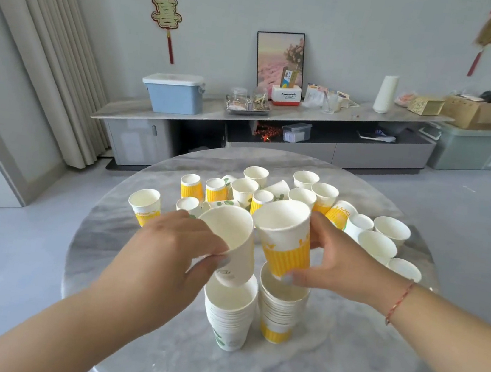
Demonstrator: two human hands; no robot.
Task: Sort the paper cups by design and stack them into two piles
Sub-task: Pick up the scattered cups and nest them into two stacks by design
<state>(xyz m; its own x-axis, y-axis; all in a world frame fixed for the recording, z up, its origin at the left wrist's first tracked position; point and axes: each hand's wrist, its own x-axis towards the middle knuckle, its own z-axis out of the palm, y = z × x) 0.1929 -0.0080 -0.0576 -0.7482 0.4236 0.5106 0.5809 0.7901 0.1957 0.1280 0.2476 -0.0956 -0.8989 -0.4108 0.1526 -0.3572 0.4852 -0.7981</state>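
Head view, round grey marble table.

Far left of table: single upright yellow-banded cup, set apart from the rest.

Left hand: fingers and thumb closed round a white paper cup, gripped low on its wall near the base. Cup tilted, mouth facing away and up. Its base sits just above the mouth of the left pile, at or inside the rim; contact cannot be told.

Left pile: nested white cups with a green leaf print showing on the bottom cup. Stands upright on the near middle of the table.

Right pile: nested cups with yellow striped lower band, upright, just beside the left pile, the two close but whether touching is unclear.

Right hand: closed on a yellow-striped cup, thumb at the lower wall, fingers wrapped behind the far side. Cup tilted, its base at the mouth of the right pile. Thin red string bracelet on this wrist.

Behind both hands: loose cluster of unsorted cups, both designs mixed, most upright, a few lying on their sides. To the right, several cups seen from above; their design is hard to tell.

Background: low TV cabinet along the wall, blue lidded box on its left end.
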